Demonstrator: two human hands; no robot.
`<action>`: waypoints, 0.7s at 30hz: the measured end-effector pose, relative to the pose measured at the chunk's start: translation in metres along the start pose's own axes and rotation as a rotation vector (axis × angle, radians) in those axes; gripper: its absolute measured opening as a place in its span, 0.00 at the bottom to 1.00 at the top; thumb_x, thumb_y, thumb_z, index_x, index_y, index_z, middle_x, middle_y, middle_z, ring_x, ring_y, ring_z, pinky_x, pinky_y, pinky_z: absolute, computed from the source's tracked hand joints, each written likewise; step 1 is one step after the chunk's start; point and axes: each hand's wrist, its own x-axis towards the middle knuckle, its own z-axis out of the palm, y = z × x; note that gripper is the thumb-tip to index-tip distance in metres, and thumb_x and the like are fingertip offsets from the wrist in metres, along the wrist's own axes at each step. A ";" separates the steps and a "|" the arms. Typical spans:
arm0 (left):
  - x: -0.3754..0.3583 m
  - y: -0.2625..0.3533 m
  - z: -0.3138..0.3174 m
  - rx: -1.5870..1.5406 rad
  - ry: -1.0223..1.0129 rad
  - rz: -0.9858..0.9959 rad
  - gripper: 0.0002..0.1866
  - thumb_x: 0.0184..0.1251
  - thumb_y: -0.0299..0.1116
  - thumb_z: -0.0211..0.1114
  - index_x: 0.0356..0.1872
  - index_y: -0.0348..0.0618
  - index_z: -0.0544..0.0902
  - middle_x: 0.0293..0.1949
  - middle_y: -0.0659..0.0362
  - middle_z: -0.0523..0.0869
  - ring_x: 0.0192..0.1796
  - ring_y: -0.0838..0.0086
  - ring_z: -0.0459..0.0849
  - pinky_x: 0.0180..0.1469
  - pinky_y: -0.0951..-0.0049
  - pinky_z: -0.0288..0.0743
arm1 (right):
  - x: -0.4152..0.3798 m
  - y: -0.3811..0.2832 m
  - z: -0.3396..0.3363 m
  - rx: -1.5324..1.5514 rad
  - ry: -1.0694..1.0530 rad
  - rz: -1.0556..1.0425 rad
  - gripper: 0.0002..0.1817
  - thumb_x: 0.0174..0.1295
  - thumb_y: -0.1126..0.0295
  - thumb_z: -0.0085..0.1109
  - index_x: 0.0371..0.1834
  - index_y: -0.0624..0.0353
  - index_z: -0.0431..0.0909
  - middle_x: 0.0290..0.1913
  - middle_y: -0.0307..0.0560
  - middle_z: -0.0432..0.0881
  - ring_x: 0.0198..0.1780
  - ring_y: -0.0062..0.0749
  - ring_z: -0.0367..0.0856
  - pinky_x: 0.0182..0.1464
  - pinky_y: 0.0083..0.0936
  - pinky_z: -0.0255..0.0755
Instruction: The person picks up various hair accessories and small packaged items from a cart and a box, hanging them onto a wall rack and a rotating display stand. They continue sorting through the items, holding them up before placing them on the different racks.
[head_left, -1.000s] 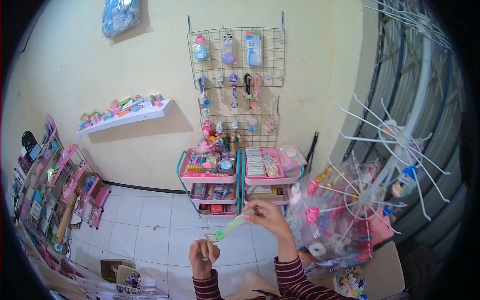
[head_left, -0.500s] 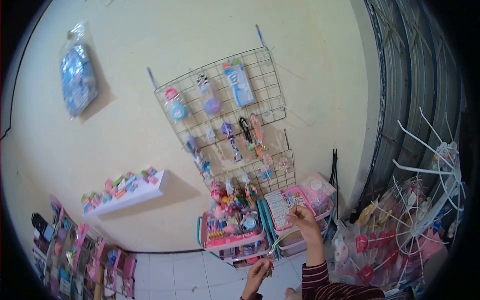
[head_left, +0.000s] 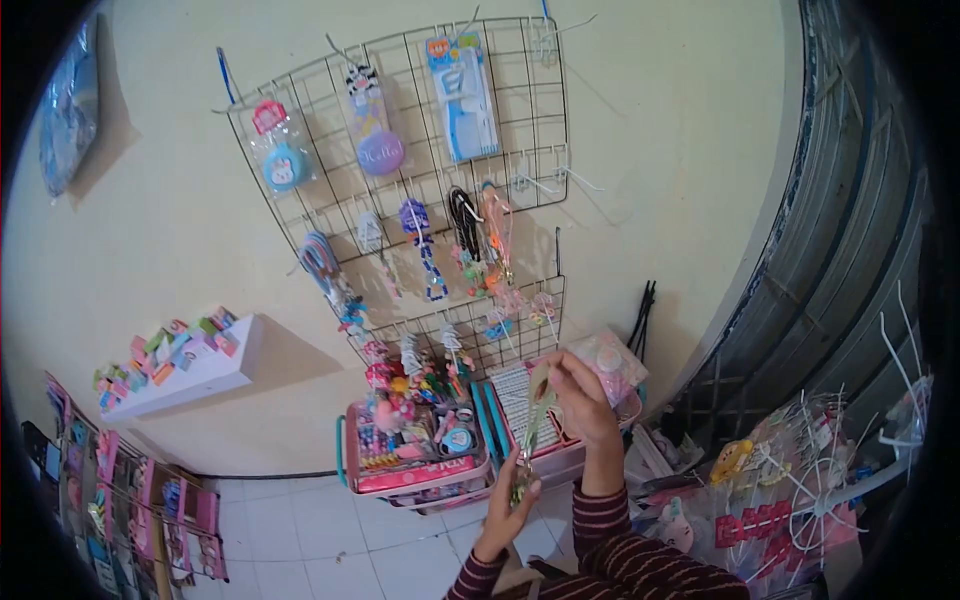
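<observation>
My right hand (head_left: pixel 582 400) is raised in front of the right basket, its fingers pinched on the top of a pale green strap (head_left: pixel 541 397). Lower and to the left, my left hand (head_left: pixel 508 510) is closed around the strap's lower end, where a metal clasp and a small greenish charm (head_left: pixel 520 484) show between the fingers. The strap runs upright between both hands. Behind it stands the right basket, holding a white patterned sheet (head_left: pixel 512 400). To the left is a pink basket (head_left: pixel 425 478) full of small colourful items.
A wire grid (head_left: pixel 335 90) on the wall carries bottles, lanyards and charms. A white shelf (head_left: pixel 190 385) with small boxes is at the left, above a display rack (head_left: pixel 150 500). At the right are a white wire rack (head_left: pixel 820 510), bagged goods and a folding metal door (head_left: pixel 830 260).
The view has shifted, so the grid looks larger and farther left. Both hands are higher in view, and the strap is now held more upright between them.
</observation>
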 end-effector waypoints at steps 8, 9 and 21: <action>0.109 -0.014 -0.009 -0.147 -0.185 0.050 0.27 0.54 0.26 0.56 0.56 0.36 0.57 0.46 0.55 0.69 0.48 0.74 0.67 0.51 0.78 0.59 | 0.100 -0.040 -0.005 -0.228 -0.103 -0.188 0.09 0.59 0.69 0.39 0.33 0.64 0.65 0.28 0.38 0.69 0.31 0.18 0.67 0.36 0.16 0.61; 0.123 -0.013 -0.010 -0.184 -0.192 0.062 0.27 0.54 0.26 0.56 0.55 0.36 0.57 0.47 0.55 0.69 0.49 0.75 0.67 0.52 0.78 0.58 | 0.115 -0.043 -0.006 -0.272 -0.118 -0.223 0.09 0.59 0.69 0.40 0.33 0.64 0.66 0.28 0.38 0.69 0.32 0.18 0.67 0.37 0.15 0.61; 0.226 -0.028 -0.037 -0.303 -0.253 0.046 0.22 0.54 0.21 0.55 0.52 0.37 0.61 0.43 0.59 0.70 0.44 0.79 0.69 0.45 0.81 0.64 | 0.208 -0.004 -0.038 -0.446 0.064 -0.319 0.08 0.58 0.69 0.43 0.34 0.62 0.68 0.30 0.35 0.67 0.36 0.16 0.64 0.41 0.14 0.59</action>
